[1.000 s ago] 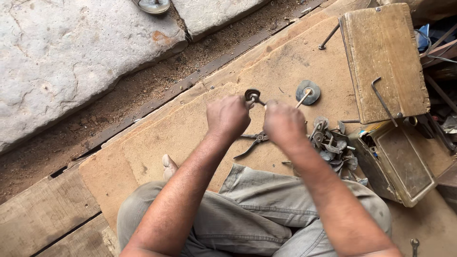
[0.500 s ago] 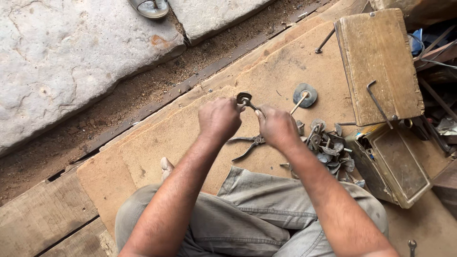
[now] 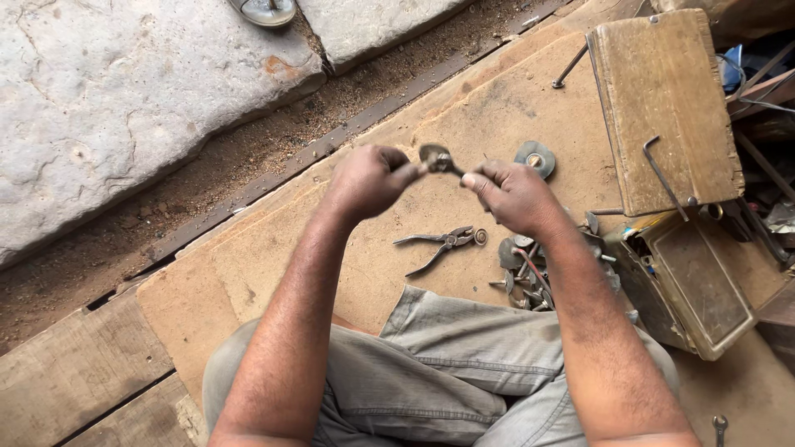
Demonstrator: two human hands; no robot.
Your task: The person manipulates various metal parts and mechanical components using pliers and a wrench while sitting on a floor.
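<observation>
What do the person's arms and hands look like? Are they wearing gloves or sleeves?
No gloves and no sleeves show. Both forearms are bare and hairy from the bottom edge of the picture to the wrist. The left hand and right hand are bare too, with no watch, ring or bracelet visible. Grey trousers cover the legs below.

Two hands (image 3: pixel 368 178), one pair of pliers (image 3: pixel 439 244), one wooden box (image 3: pixel 696 281), perhaps a dozen small metal bits (image 3: pixel 526 273).
</observation>
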